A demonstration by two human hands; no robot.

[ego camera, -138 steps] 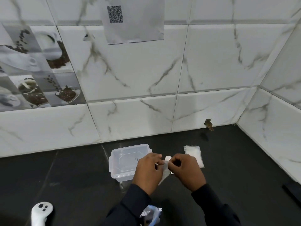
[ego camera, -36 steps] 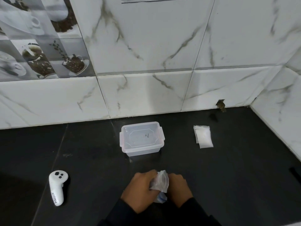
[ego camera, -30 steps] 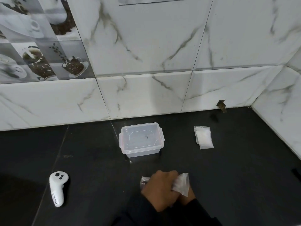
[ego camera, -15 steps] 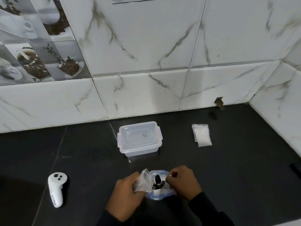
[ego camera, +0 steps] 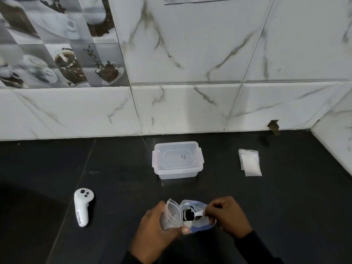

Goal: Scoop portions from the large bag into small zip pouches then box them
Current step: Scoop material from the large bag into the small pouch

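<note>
Grips the open small zip pouch (ego camera: 172,214) in the left hand (ego camera: 158,231), touching the large bag (ego camera: 202,224) low on the dark surface (ego camera: 285,206). Pinches a white scoop (ego camera: 190,215) of dark grains in the right hand (ego camera: 228,216), over the bag's mouth, just beside the pouch. Beyond both hands, well apart: lidded clear box (ego camera: 178,161).

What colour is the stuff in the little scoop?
Dark, near black, in the small white plastic scoop; head view.

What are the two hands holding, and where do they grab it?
The left hand grips the small zip pouch round its lower part; the right hand pinches the white scoop by its handle end.
</note>
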